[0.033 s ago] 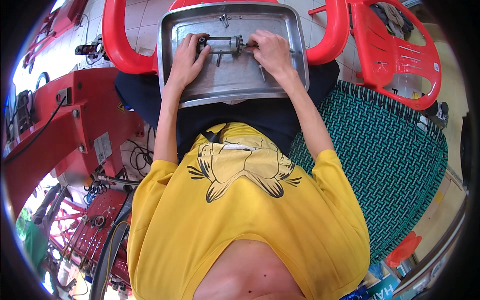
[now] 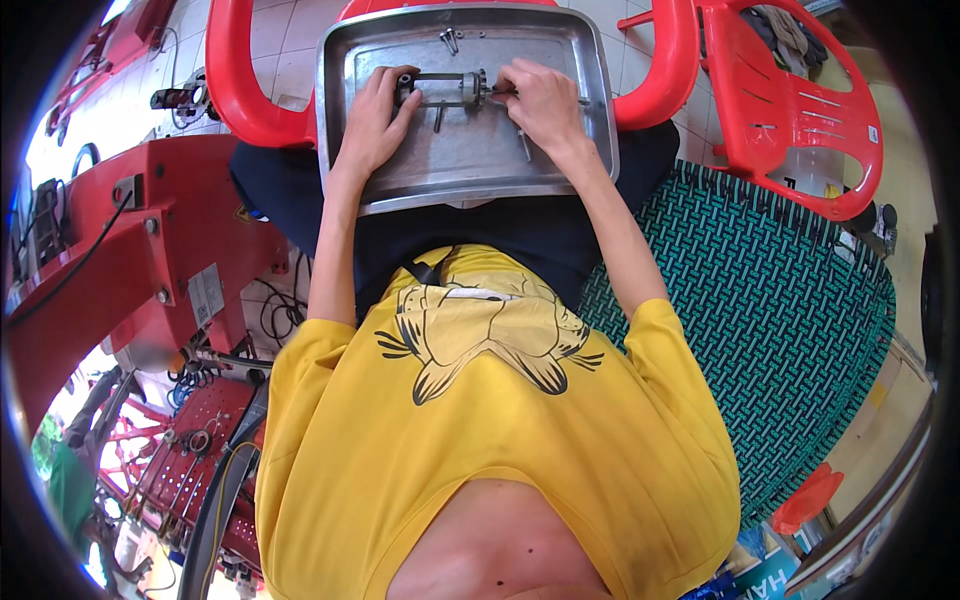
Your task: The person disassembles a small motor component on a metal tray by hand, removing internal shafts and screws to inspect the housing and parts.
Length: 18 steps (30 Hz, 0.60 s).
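Observation:
A metal tray [image 2: 450, 188] rests across my lap. In it lies a mechanical assembly with a dark end block, parallel rods and a toothed disc [image 2: 477, 88] at its right end. My left hand [image 2: 376, 122] is wrapped round the dark block end, thumb toward me. At the disc end my right hand [image 2: 540, 105] pinches a thin dark rod-like piece, most of it hidden by the fingers. Below the assembly lies a short metal pin [image 2: 437, 119]. A longer silver pin [image 2: 525, 146] sits beneath my right hand. Small bolts [image 2: 449, 40] lie near the tray's far side.
A red plastic chair [image 2: 250, 75] stands beyond the tray, its arms on both sides. Another red chair [image 2: 790, 100] is at the far right. Close on my right is a green woven seat [image 2: 760, 320]. Red machinery [image 2: 180, 230] and cables [image 2: 283, 310] stand on my left.

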Tool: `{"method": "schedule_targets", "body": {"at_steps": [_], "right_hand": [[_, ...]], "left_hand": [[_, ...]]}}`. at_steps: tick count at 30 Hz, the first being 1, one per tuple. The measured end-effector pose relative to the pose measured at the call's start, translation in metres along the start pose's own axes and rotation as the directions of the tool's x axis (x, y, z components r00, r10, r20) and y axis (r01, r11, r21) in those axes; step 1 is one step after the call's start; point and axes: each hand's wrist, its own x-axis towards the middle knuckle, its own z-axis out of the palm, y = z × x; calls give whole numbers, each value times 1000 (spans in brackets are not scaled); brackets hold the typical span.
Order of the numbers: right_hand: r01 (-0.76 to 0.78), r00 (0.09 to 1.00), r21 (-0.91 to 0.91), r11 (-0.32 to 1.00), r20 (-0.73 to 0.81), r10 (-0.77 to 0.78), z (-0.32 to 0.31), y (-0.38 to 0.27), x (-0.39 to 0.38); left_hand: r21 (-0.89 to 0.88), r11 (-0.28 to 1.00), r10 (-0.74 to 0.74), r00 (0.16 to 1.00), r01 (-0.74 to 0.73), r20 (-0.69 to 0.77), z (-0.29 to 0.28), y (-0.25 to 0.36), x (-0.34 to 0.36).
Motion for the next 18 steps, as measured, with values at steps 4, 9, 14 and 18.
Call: {"method": "schedule_targets", "body": {"at_steps": [4,9,14,18], "right_hand": [[13,1000,-25,1000,-9,-13,1,0,-3],[-43,999,-31,999,6,43,4,-3,0],[-54,998,9,999,-29,54,0,-12,-3],[30,1000,2,1000,-6,-30,1,-1,-5]], "left_hand": [[-20,1000,-11,1000,11,1,0,0,1],[-37,999,-5,1000,5,8,1,-1,3],[-38,999,-17,1000,17,5,0,1,1],[-44,999,-25,1000,25,11,0,1,3]]}}
